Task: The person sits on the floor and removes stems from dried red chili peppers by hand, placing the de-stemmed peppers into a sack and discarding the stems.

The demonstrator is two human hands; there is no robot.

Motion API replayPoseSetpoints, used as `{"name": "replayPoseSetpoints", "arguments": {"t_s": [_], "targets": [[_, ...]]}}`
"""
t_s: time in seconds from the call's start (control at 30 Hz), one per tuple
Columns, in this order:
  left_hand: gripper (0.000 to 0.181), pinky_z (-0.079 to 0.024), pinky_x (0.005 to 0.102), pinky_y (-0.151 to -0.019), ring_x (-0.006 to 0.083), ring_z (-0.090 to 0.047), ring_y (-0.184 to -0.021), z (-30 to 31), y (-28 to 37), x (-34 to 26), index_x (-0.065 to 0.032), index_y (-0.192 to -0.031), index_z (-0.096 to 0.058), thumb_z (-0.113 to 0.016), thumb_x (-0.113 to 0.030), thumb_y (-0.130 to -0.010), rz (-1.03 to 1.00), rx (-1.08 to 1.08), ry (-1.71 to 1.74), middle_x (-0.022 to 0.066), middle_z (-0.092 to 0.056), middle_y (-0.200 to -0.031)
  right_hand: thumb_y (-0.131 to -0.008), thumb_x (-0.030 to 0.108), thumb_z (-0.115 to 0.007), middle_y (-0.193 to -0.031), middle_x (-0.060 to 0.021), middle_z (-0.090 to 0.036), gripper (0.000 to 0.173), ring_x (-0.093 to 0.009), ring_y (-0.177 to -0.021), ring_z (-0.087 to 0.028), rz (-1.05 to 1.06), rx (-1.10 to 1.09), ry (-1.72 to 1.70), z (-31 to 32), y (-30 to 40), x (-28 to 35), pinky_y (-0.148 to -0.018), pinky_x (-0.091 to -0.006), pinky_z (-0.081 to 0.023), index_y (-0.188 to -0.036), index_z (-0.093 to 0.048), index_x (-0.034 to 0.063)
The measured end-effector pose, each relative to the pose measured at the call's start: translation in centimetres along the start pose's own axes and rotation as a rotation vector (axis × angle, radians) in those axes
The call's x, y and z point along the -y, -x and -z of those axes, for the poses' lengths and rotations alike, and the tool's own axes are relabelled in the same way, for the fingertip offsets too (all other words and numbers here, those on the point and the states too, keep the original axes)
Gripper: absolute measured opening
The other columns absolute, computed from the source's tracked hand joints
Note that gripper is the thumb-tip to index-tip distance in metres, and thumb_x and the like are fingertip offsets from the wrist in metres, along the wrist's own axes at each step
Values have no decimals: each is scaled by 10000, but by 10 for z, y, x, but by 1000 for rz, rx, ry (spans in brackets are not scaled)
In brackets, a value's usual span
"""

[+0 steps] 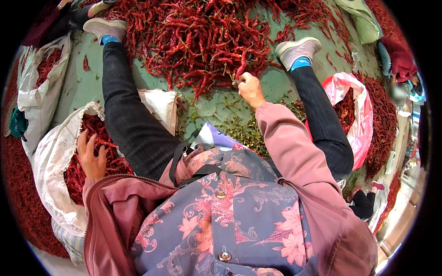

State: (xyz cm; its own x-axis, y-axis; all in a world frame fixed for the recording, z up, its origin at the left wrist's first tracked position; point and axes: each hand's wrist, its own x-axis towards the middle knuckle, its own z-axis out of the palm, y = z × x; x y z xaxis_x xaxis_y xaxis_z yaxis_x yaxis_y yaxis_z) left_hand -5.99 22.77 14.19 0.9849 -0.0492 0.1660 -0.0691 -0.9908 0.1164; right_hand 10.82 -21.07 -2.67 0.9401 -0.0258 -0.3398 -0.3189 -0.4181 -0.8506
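My right hand [251, 89] pinches a dried red chili [242, 63] at the near edge of a large chili heap [207, 38] between my feet. My left hand [92, 160] hovers over or touches the chilies [77, 177] in a white woven sack [51, 179] beside my leg. Its fingers are spread, with nothing visible in them. Loose green-brown chili stems [238, 129] cover the floor between my thighs, close below my right forearm.
A pink-and-white plastic bag [362, 127] of chilies stands outside my right leg. Another white sack [41, 100] leans at the left. A folded white sack [160, 108] and purple packaging [212, 134] lie between my legs. Other people [399, 60] sit at the edges.
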Motion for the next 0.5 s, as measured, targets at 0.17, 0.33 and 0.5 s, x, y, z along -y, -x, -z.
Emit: {"name": "replayPoseSetpoints", "arguments": {"t_s": [0.17, 0.33, 0.5], "targets": [[235, -463, 277, -719, 190, -587, -796, -78, -73, -96, -1, -980, -582, -592, -51, -751, 157, 84, 777, 114, -597, -916, -773, 44, -522, -725, -97, -622, 51, -110, -511, -559, -18, 173, -164, 4, 43, 10, -462, -256, -449, -780, -504, -2], [293, -462, 265, -694, 153, -583, -801, -149, -98, -180, 26, -1067, -543, -525, -170, -851, 460, 623, 1442, 84, -607, -932, -816, 0, -496, -764, -91, -616, 11, -66, -521, -528, -48, 353, -159, -17, 84, 29, -452, -212, -426, -807, -495, 7], [220, -471, 265, -633, 154, -591, -727, -182, -85, -208, -16, -999, -556, -526, -184, -861, 618, 811, 1833, 80, -614, -848, -669, 34, -493, -737, -187, -585, 168, -319, -699, -580, 259, 366, 199, -35, 103, 26, -635, -368, -454, -829, -536, 5]]}}
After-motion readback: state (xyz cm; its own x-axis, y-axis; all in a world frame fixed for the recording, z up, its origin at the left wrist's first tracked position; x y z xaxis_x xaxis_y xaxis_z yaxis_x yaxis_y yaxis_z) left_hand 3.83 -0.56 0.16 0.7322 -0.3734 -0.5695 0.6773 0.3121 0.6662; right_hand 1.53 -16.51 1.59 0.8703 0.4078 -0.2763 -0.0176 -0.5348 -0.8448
